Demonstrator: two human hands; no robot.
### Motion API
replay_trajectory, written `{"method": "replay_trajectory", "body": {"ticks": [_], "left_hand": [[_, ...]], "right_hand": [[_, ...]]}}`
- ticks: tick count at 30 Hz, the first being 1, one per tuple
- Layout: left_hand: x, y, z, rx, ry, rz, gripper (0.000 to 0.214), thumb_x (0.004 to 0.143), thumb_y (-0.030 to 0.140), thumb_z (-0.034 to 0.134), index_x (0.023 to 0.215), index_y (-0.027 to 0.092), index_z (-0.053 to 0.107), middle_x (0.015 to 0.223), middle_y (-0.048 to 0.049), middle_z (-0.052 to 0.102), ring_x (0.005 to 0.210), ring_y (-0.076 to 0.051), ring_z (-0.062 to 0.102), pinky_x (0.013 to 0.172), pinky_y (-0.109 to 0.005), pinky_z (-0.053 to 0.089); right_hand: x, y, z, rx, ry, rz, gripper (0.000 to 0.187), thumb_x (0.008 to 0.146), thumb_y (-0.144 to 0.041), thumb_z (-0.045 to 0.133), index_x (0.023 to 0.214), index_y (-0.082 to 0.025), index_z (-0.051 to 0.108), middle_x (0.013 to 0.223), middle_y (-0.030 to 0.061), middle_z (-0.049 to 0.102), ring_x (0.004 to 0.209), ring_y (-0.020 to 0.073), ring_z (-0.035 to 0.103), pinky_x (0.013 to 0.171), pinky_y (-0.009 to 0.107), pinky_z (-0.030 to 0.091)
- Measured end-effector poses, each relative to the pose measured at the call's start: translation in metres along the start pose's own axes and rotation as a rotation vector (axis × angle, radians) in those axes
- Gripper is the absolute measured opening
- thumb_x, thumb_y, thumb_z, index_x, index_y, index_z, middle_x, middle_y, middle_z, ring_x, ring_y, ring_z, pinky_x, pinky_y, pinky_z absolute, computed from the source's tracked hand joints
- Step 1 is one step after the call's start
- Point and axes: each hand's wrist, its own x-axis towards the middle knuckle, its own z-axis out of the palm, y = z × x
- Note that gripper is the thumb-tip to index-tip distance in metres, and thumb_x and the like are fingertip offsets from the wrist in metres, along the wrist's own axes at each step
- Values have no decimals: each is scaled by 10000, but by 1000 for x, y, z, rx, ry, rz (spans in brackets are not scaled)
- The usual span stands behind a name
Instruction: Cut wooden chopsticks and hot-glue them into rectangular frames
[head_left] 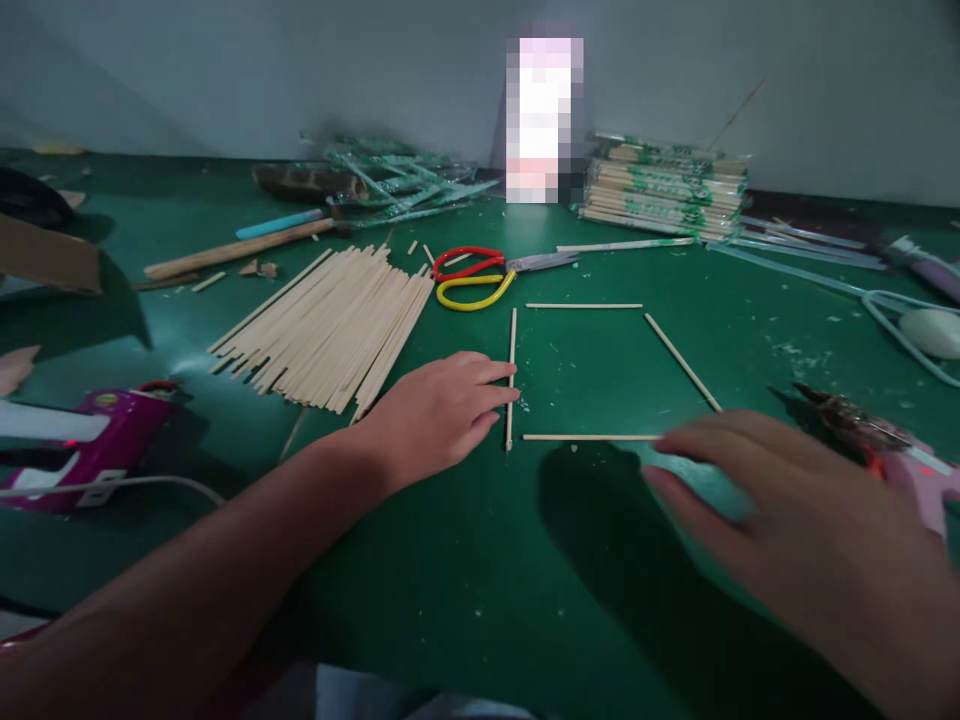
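Several thin wooden sticks lie in a rough rectangle on the green table (465, 580): a left stick (511, 372), a far stick (583, 305), a slanted right stick (681, 361) and a near stick (589, 437). My left hand (439, 412) rests flat on the table, fingers stretched out, its fingertips touching the left stick. My right hand (802, 530) hovers low at the near right corner, fingers spread, over the end of the near stick. It holds nothing.
A pile of loose sticks (330, 325) lies left of my left hand. Red-and-yellow scissors (480, 275) lie behind the rectangle. A pink glue gun (892, 450) sits at the right, a purple one (97, 440) at the left. Packed stick bundles (664, 188) stand at the back.
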Motion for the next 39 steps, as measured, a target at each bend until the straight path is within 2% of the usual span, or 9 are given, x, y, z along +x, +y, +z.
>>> {"method": "replay_trajectory", "body": {"ticks": [1,5,8,12,15,18,24,34,39], "left_hand": [[0,0,0,0,6,2,323,897,184,460,1182,182,611,1288,-75,559,1165,-222,497,977,-390,429],[-1,0,0,2,16,6,320,896,184,463,1178,186,614,1284,-74,562,1163,-222,501,973,-390,431],[-1,0,1,-2,20,11,318,895,187,465,1176,183,613,1289,-74,559,1167,-223,498,970,-388,435],[-1,0,2,-12,11,1,319,895,185,463,1177,185,611,1295,-74,553,1172,-223,492,970,-391,435],[-1,0,2,-7,3,1,322,898,193,460,1184,188,607,1304,-69,546,1177,-222,487,978,-387,428],[0,0,2,13,1,9,327,901,201,456,1193,182,602,1306,-73,545,1176,-226,486,976,-386,429],[-1,0,3,31,-13,2,331,900,203,459,1199,186,599,1311,-68,541,1172,-227,487,971,-385,431],[0,1,3,38,-21,2,331,899,194,461,1200,191,599,1311,-72,541,1175,-226,483,965,-381,433],[1,2,3,46,-20,-1,331,901,193,456,1197,186,603,1317,-73,537,1178,-229,477,971,-391,432]], "right_hand": [[16,-11,4,6,-30,-93,247,864,-380,490,944,-208,647,917,70,654,805,221,614,652,338,476],[48,-23,20,57,-131,-166,174,865,-295,515,914,-193,647,858,70,642,784,222,593,608,333,452],[48,-16,25,94,-114,-252,173,878,-235,493,801,-197,644,811,68,651,751,211,596,610,331,438],[41,-14,20,125,-40,-347,150,870,-198,484,834,-195,629,900,63,686,775,201,631,653,324,455],[34,-14,15,174,-12,-287,109,849,-210,491,840,-213,599,816,25,691,669,169,632,572,293,444],[29,-14,13,257,-58,-199,108,850,-224,494,879,-234,598,704,-8,656,553,141,587,491,274,409],[27,-13,10,483,-126,-147,233,886,-212,500,1083,-267,613,914,28,663,748,141,634,599,247,485],[31,-16,19,649,-172,-38,178,855,-227,543,948,-280,684,924,29,677,776,151,649,608,240,514],[32,-20,23,699,-187,-39,177,848,-205,550,943,-273,683,919,23,670,792,142,644,642,236,513]]}}
